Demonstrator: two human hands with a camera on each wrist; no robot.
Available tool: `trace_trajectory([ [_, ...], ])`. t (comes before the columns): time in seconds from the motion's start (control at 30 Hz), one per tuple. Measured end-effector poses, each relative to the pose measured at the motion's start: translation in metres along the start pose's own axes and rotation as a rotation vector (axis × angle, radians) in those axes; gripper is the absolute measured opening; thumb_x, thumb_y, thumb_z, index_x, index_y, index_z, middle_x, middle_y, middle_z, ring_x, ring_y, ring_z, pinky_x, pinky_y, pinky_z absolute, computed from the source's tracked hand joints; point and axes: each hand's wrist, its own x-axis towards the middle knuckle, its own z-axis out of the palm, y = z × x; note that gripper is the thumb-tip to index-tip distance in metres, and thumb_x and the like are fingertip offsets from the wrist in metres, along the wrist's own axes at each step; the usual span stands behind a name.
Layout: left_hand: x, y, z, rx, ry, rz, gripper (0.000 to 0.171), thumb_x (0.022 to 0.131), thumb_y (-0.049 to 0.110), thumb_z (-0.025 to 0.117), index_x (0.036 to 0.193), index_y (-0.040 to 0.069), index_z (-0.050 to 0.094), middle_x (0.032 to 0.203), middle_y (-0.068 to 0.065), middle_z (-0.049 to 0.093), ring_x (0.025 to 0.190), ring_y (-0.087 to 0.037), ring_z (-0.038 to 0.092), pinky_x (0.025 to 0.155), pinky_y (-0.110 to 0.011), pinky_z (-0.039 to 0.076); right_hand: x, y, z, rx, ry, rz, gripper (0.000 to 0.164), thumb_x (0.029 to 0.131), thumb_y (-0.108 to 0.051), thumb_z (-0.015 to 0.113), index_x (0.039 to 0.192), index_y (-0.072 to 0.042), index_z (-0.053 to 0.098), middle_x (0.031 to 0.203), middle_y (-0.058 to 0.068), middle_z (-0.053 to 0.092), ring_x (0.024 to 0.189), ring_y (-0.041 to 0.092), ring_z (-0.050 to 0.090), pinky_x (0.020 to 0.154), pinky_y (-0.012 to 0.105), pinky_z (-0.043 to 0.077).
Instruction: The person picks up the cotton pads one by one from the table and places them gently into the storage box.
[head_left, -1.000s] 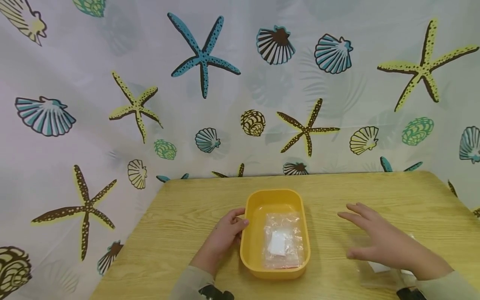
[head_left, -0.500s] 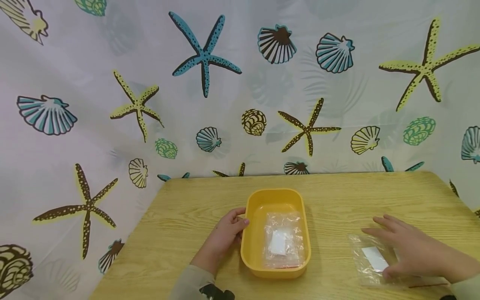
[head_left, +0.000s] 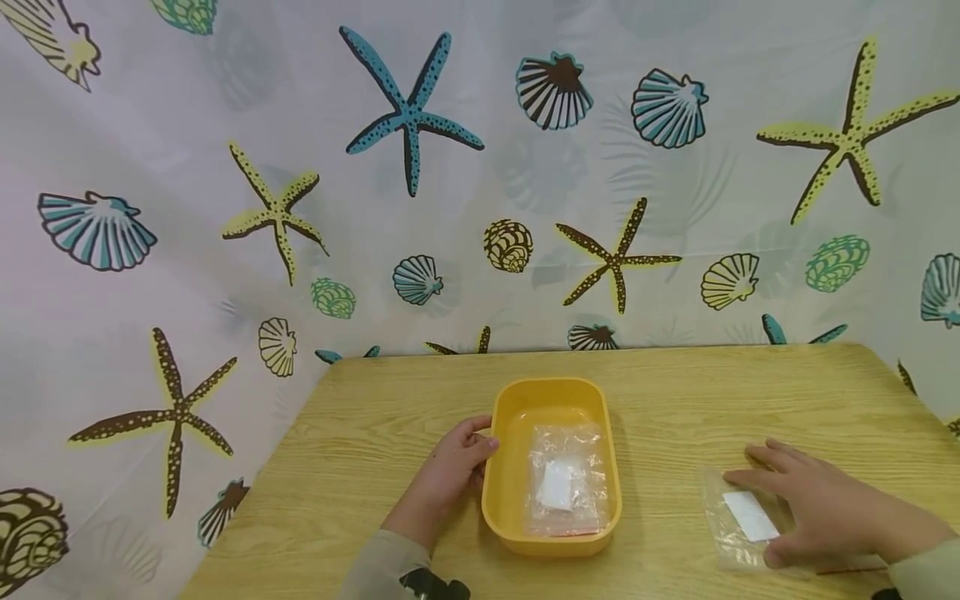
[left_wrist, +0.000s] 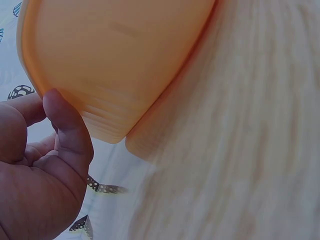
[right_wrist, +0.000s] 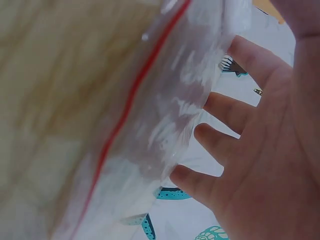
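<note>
My left hand (head_left: 450, 462) grips the left rim of a yellow plastic tray (head_left: 497, 492), thumb on the near side of the wall in the left wrist view. Inside the tray lies a clear zip bag (head_left: 585, 446) with a white label (head_left: 557, 486) and a red line along its lower edge. On the table to the right, a second clear zip bag (head_left: 723, 533) with a white label (head_left: 750, 516) lies partly hidden beneath my right hand (head_left: 832, 508). That hand's fingers are spread, fingertips (right_wrist: 212, 100) right at the bag's edge in the right wrist view.
The tray stands on a wood-grain table (head_left: 660, 392). A pale curtain (head_left: 465, 167) printed with starfish and shells hangs behind the table and along both sides.
My right hand has moved right and down onto the bag on the table, after hovering above and left of it. The left hand and the tray have stayed in place.
</note>
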Motion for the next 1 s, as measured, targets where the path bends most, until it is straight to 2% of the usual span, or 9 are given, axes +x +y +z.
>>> trace_trajectory([
  [0.23, 0.0012, -0.0018, 0.0003, 0.005, 0.003, -0.004, 0.048, 0.105, 0.020, 0.057, 0.149, 0.007, 0.045, 0.104, -0.017, 0.062, 0.073, -0.020, 0.062, 0.064, -0.032, 0.055, -0.0010, 0.0001, 0.0012, 0.015, 0.023, 0.012, 0.079, 0.072, -0.066, 0.080, 0.138, -0.028, 0.062, 0.151, 0.021, 0.044, 0.140, 0.055, 0.028, 0.098, 0.075, 0.033],
  [0.6, 0.0004, -0.0019, 0.0013, 0.004, 0.001, 0.003, 0.047, 0.105, 0.019, 0.057, 0.149, 0.005, 0.045, 0.106, -0.020, 0.062, 0.072, -0.020, 0.062, 0.063, -0.031, 0.055, -0.0024, 0.0028, 0.0025, -0.036, 0.074, 0.033, 0.092, 0.069, -0.079, 0.071, 0.138, -0.020, 0.062, 0.149, 0.023, 0.046, 0.137, 0.056, 0.032, 0.097, 0.074, 0.034],
  [0.77, 0.0008, -0.0022, 0.0000, 0.007, 0.005, -0.003, 0.046, 0.105, 0.020, 0.057, 0.148, 0.007, 0.046, 0.107, -0.021, 0.062, 0.073, -0.020, 0.061, 0.064, -0.031, 0.055, 0.0010, 0.0053, 0.0011, -0.038, 0.092, 0.025, 0.078, 0.073, -0.073, 0.074, 0.129, -0.019, 0.066, 0.145, 0.021, 0.049, 0.136, 0.053, 0.036, 0.098, 0.071, 0.037],
  [1.0, 0.0012, -0.0014, -0.0008, 0.013, 0.005, -0.005, 0.047, 0.105, 0.021, 0.057, 0.148, 0.008, 0.046, 0.108, -0.021, 0.063, 0.074, -0.020, 0.061, 0.065, -0.031, 0.055, 0.0034, 0.0026, -0.0015, -0.023, 0.133, 0.015, 0.071, 0.075, -0.068, 0.077, 0.121, -0.015, 0.068, 0.141, 0.019, 0.053, 0.134, 0.051, 0.039, 0.099, 0.068, 0.038],
])
